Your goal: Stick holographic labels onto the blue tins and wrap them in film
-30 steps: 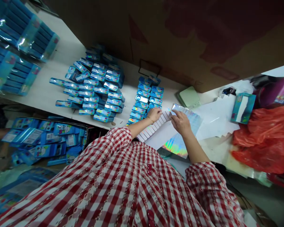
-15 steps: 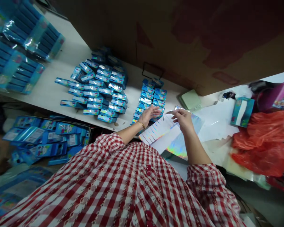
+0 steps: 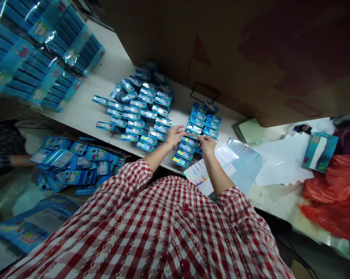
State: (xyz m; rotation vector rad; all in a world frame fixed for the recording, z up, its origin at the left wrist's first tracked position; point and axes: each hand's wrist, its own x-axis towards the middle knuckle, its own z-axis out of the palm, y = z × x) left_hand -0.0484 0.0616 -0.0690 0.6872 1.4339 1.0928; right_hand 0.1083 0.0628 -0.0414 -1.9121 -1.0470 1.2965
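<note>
My left hand [image 3: 175, 135], a thin bracelet at its wrist, lies with fingers extended at the near end of a double row of blue tins [image 3: 196, 130]. My right hand [image 3: 207, 145] curves down onto the same rows from the other side, and its fingertips touch a tin. Whether it pinches anything small is hidden. Below the right hand lies a holographic sheet [image 3: 241, 164] with a white, notched strip [image 3: 200, 174] on it. A larger pile of blue tins [image 3: 140, 104] stands to the left.
Plastic-wrapped blue packs [image 3: 44, 50] lie at the table's far left. Below the table edge, a co-worker's arm [image 3: 20, 159] reaches toward a box of blue packages [image 3: 76, 162]. Red plastic bags [image 3: 332, 201], white paper [image 3: 282, 159] and a green pad [image 3: 249, 131] lie right; cardboard [image 3: 250, 50] rises behind.
Both hands have moved off the holographic sheet and forward to the blue tins. The sheet now lies on the table untouched. The whole view has shifted slightly.
</note>
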